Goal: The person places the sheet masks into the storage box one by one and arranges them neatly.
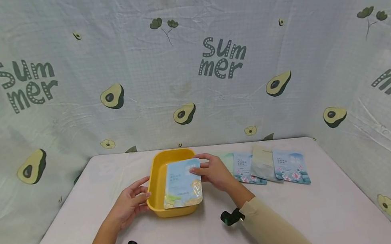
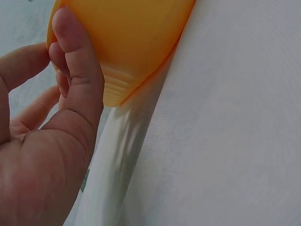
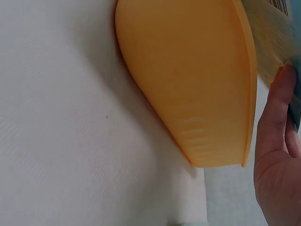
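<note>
A yellow plastic tray (image 1: 155, 179) stands on the white-covered table. My left hand (image 1: 131, 201) grips its left rim; in the left wrist view the thumb (image 2: 77, 56) lies on the tray's near side and the other fingers reach behind the rim. Over the tray, a light blue sachet (image 1: 179, 184) with a printed front is tilted toward the camera. My right hand (image 1: 216, 172) pinches this sachet at its upper right edge, thumb on the front. Seen from the right wrist, the thumb (image 3: 277, 113) presses on the sachet just beyond the tray's rim.
Right of the tray, several flat sachets lie in an overlapping row: a pale green one (image 1: 227, 160), a blue one (image 1: 242, 165), a beige one (image 1: 262, 163) and a blue floral one (image 1: 290, 164). A printed cloth (image 1: 144, 115) hangs behind the table.
</note>
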`<move>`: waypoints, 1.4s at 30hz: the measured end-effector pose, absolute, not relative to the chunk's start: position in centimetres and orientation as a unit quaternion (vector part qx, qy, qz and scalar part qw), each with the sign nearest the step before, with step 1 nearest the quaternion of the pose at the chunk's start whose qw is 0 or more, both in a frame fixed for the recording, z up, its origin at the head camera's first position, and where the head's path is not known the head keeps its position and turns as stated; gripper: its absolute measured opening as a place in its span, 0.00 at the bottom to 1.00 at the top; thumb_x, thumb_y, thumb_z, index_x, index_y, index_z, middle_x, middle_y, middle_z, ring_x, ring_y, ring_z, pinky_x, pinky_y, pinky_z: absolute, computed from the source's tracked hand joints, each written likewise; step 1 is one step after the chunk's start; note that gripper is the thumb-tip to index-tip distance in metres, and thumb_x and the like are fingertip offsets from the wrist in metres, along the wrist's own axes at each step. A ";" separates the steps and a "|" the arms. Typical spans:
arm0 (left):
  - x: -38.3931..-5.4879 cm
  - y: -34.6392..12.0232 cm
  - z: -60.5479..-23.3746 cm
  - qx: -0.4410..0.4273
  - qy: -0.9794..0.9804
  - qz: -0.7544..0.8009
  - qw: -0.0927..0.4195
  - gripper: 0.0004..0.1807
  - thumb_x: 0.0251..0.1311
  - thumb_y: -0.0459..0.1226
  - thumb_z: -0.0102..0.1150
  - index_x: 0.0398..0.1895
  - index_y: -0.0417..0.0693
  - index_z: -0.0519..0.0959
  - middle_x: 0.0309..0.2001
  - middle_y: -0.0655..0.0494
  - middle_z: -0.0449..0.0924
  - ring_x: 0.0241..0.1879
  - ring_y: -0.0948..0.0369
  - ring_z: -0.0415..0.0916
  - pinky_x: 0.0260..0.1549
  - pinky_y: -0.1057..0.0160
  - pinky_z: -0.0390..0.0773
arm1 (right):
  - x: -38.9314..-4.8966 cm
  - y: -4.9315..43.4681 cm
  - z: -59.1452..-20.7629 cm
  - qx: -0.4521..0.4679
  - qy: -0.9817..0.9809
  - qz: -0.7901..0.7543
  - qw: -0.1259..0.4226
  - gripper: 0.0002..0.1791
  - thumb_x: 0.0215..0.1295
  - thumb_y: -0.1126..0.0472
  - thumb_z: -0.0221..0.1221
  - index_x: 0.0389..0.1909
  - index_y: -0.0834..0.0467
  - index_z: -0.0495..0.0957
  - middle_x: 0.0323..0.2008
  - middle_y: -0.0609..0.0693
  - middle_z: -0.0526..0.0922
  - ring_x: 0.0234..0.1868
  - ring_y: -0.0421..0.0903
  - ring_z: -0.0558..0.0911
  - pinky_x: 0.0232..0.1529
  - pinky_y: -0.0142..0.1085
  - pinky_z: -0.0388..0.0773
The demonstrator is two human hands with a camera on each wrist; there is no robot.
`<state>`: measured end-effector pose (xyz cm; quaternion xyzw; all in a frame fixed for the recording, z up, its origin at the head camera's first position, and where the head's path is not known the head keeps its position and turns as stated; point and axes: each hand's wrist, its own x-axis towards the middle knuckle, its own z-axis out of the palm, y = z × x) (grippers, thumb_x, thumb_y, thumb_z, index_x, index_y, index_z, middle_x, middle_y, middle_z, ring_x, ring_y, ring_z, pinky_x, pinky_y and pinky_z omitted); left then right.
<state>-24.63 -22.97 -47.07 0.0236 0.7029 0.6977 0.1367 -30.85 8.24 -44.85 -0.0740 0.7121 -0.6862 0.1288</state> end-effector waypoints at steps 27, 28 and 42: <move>-24.4 -23.0 -47.1 0.043 0.681 0.716 0.147 0.42 0.69 0.32 0.61 0.81 0.41 0.51 0.45 0.56 0.74 0.34 0.61 0.82 0.36 0.65 0.87 | -32.3 5.2 -43.9 -0.084 0.777 -0.610 0.134 0.30 0.59 0.62 0.73 0.63 0.56 0.77 0.39 0.54 0.88 0.30 0.48 0.89 0.33 0.37 0.88; -24.4 -23.0 -47.1 0.040 0.680 0.717 0.147 0.42 0.68 0.32 0.61 0.81 0.42 0.51 0.45 0.57 0.74 0.34 0.61 0.82 0.36 0.65 0.88 | -32.3 5.1 -43.8 -0.085 0.778 -0.608 0.132 0.30 0.59 0.62 0.73 0.63 0.56 0.77 0.39 0.54 0.88 0.29 0.48 0.89 0.32 0.37 0.88; -24.5 -22.9 -47.0 0.033 0.684 0.714 0.147 0.41 0.69 0.30 0.59 0.81 0.43 0.52 0.44 0.57 0.74 0.34 0.61 0.82 0.35 0.65 0.87 | -32.1 4.8 -42.8 -0.084 0.837 -0.529 0.114 0.27 0.57 0.64 0.74 0.59 0.58 0.81 0.36 0.54 0.81 0.27 0.47 0.85 0.32 0.35 0.88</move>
